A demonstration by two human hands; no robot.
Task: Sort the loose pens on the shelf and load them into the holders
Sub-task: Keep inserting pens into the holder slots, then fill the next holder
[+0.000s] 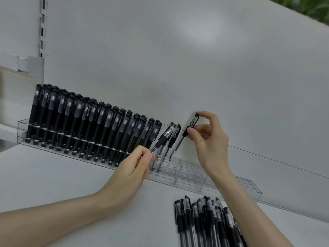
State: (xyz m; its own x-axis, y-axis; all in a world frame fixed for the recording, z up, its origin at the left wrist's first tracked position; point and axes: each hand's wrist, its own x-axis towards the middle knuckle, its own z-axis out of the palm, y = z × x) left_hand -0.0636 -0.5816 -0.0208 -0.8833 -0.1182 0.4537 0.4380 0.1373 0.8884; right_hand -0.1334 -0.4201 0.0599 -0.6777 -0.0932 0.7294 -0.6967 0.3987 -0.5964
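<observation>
A long clear acrylic holder (249, 188) runs along the back of the white shelf. Its left part is packed with upright black pens (92, 125); a few clear-barrelled pens (170, 145) stand just right of them. My left hand (131, 168) grips a clear pen with a black cap (162, 138) by its tip end, tilted in front of the holder. My right hand (208, 139) pinches the cap of another pen (188, 130), held upright above the empty holes. A pile of loose pens (204, 221) lies on the shelf at the lower right.
The white back panel (178, 59) stands right behind the holder. A slotted upright rail (42, 27) runs up the left side. The right sections of the holder hold no pens. Green foliage (306, 6) shows in the top right corner.
</observation>
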